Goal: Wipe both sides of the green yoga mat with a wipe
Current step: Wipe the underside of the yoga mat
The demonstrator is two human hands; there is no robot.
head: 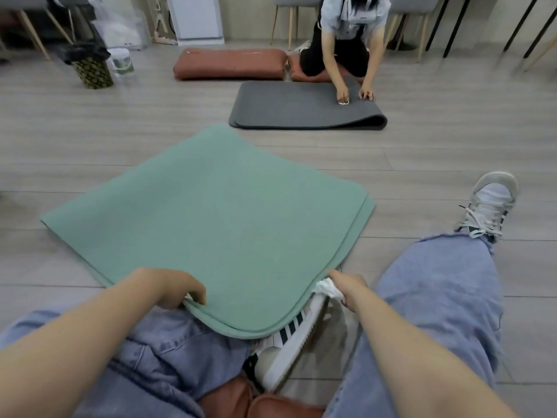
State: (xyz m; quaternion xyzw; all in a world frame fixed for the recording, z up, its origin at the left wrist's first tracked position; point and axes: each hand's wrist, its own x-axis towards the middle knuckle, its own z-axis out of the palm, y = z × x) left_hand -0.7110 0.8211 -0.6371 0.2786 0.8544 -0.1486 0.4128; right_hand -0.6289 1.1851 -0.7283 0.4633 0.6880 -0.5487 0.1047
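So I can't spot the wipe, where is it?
In the head view, the wipe is bunched in the right hand, at the green mat's near right edge, just above a striped shoe.

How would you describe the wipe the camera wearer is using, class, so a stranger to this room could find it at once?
Start at the big green yoga mat folded on the floor and follow its right edge down toward the camera wearer. There the right hand grips a small crumpled white wipe against the mat's edge, just above a striped sneaker. It is bunched cloth in the hand, unlike the smooth shoe.
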